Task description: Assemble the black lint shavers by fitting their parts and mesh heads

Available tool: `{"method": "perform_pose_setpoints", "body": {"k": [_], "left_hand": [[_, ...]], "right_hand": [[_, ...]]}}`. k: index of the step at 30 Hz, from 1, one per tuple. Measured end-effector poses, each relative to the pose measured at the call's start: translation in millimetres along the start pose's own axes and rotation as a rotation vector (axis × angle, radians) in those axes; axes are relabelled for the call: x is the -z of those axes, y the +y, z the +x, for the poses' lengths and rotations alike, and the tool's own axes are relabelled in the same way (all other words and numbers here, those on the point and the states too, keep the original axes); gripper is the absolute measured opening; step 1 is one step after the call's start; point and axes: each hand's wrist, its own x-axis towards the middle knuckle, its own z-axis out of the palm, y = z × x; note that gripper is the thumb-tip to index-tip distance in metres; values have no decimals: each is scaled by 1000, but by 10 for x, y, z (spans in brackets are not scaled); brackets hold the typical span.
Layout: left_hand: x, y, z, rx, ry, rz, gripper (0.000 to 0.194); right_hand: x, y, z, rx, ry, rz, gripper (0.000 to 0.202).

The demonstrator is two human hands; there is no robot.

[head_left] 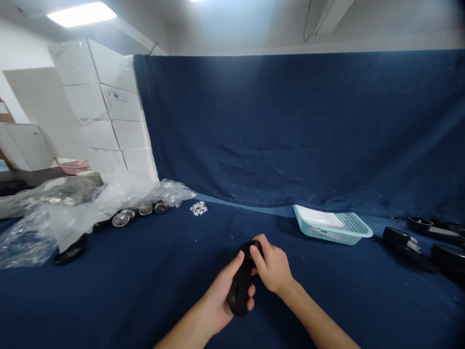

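The left hand (221, 293) is wrapped around the lower body of a black handheld piece (240, 291), its thumb along the near side and its fingertips curling out on the far side. The right hand (276, 266) is closed on the upper end of the same piece, thumb on top and fingers around the far edge. The piece is tilted, held above the dark blue surface (163, 300) near the middle of its front part.

Beyond the hands, a small heap of white-and-dark bits (198, 208) lies on the surface, ahead and to the left. Ahead and to the right is a light teal basket (330, 236) with a white sheet (319, 217) inside. Farther right are several black pieces (405, 247), partly blurred.

On the left, a row of round black parts with shiny faces (146, 209) sits beside crumpled clear plastic (72, 213), and another dark piece (70, 251) lies near its edge. Behind rise stacked white boxes (125, 104), next to a hanging blue cloth (290, 131).
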Motion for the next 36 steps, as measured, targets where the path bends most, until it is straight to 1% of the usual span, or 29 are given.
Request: {"method": "perform_pose_setpoints", "body": {"k": [3, 10, 13, 16, 19, 21, 28, 32, 36], "left_hand": [[6, -7, 4, -20, -4, 11, 43], [31, -48, 2, -142, -36, 133, 39], [49, -62, 26, -161, -32, 157, 39], [57, -57, 51, -150, -17, 176, 41], [59, -41, 61, -139, 11, 213, 43], [64, -35, 61, -158, 30, 253, 46], [64, -37, 51, -196, 68, 391, 63], [58, -23, 58, -193, 79, 389, 64], [64, -13, 70, -176, 21, 284, 55]], "right_hand": [[-41, 35, -28, -3, 29, 52, 30], [-86, 41, -107, -5, 85, 198, 31], [-100, 21, -131, -28, 101, 236, 32], [-122, 19, -139, -59, 102, 262, 32], [-152, 36, -131, -91, 88, 292, 33], [-178, 54, -117, -111, 78, 315, 34], [-252, 120, -65, -161, 48, 431, 41], [-244, 111, -53, -179, 53, 487, 43], [-250, 121, -40, -221, 104, 520, 46]]}}
